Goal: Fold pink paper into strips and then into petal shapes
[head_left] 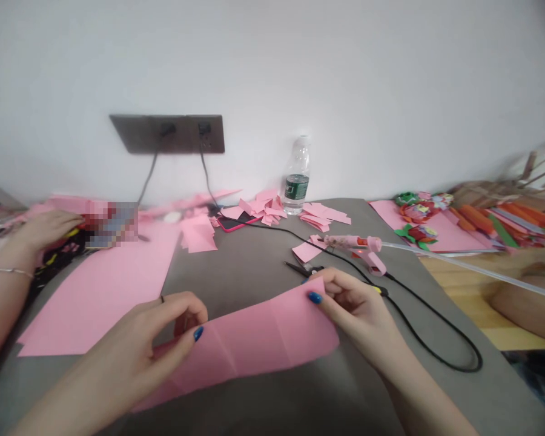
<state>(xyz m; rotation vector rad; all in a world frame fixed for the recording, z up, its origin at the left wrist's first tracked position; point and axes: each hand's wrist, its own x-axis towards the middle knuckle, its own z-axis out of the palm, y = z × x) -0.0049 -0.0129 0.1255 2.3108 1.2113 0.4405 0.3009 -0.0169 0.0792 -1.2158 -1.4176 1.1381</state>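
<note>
hands: my left hand [127, 357] and right hand [356, 309] apart, both pinching the creased pink paper [254, 345]
risk: glue gun [345, 242] cord [436, 315] could snag it if I swing wide

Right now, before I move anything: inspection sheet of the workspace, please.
Surface: grey tabletop, pink sheets lying on it.
Job's things: creased pink paper strip.
Clutter: pink paper scraps, phone, water bottle, scissors.
Grippers: left hand and right hand both pinch the strip.
Cables: black cord runs from pink glue gun.
Surroundings: wall socket panel; co-worker's hand at left.
</note>
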